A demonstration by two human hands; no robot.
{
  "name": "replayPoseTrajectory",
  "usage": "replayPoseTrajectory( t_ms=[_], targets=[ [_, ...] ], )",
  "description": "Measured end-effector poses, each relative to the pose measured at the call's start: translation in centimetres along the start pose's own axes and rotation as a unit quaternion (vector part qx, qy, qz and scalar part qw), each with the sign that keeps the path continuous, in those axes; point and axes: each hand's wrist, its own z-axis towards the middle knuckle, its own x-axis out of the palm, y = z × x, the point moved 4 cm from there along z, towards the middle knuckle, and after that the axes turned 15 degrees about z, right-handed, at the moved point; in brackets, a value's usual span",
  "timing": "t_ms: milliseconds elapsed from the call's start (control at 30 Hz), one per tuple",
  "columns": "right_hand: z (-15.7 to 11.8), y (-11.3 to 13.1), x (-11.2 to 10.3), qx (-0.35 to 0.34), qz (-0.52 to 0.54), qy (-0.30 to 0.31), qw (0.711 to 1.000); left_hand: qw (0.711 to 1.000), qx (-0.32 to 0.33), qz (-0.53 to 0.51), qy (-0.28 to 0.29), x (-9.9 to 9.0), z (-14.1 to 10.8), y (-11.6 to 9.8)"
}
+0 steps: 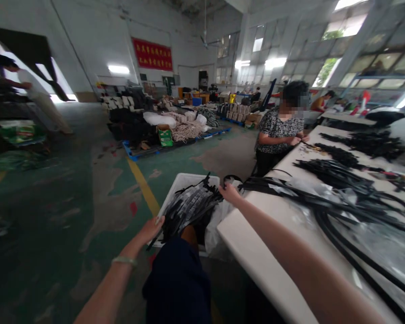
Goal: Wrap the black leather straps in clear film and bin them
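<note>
A white plastic crate (180, 180) stands on the floor beside the table, filled with black strips (192, 202) that carry pale grey labels or sections. My left hand (154, 228) is closed on the crate's left rim. Over at the far right rim, my right hand (230, 194) has its fingers curled at the crate's edge, close to the strip ends; blur hides the exact grip. My leg (177, 274) in dark cloth reaches to the crate's near side and covers part of it. A clear plastic bag (216, 229) hangs between crate and table.
The white table (253, 225) on my right bears bundles of black strips (330, 180) and clear plastic. A co-worker (276, 130) sits at its far side, handling something small. Pallets (135, 155) with piled goods stand ahead. Another person (30, 85) is at the left.
</note>
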Motion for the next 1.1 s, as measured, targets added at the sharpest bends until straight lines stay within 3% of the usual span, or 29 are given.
replayPoseTrajectory(
  t_ms=[100,233,300,400,533,600,667,767,900,1000,1100],
  targets=[
    [-6.6,-5.5,-5.4,0.009,-0.13,-0.035,0.991,0.998,0.05,0.025,0.027,2.5,3.9,-1.5],
    [-16.4,-12.7,-16.6,0.093,-0.262,-0.135,0.951,0.982,0.153,0.046,0.102,4.6,6.7,-4.5],
    [-19.4,-15.2,-20.3,0.124,-0.301,-0.147,0.934,0.959,0.225,0.064,0.16,4.7,6.7,-8.3],
    [-20.2,-17.2,-22.4,0.132,-0.342,-0.145,0.919,0.923,0.322,0.111,0.181,3.8,4.5,-16.6],
    [-18.4,-17.5,-22.1,0.128,-0.358,-0.136,0.915,0.872,0.436,0.15,0.164,3.7,-0.9,-28.0],
    [-18.6,-16.8,-21.0,0.119,-0.355,-0.113,0.921,0.864,0.464,0.147,0.13,5.0,-3.4,-32.2],
    [-20.5,-15.6,-19.0,0.101,-0.35,-0.085,0.927,0.872,0.474,0.106,0.062,6.8,-5.4,-35.0],
    [-25.8,-13.6,-14.2,0.052,-0.336,-0.042,0.94,0.882,0.469,0.035,-0.023,10.5,-7.2,-36.8],
    [-33.1,-12.3,-8.4,-0.07,-0.278,-0.048,0.957,0.902,0.429,0.048,-0.028,15.8,-8.2,-37.2],
    [-35.4,-12.6,-7.3,-0.123,-0.183,-0.102,0.97,0.901,0.43,0.044,-0.021,17.7,-9.1,-38.0],
    [-35.4,-12.7,-8.7,-0.07,0.008,-0.156,0.985,0.885,0.458,-0.041,0.08,17.7,-10.8,-39.3]
  ],
)
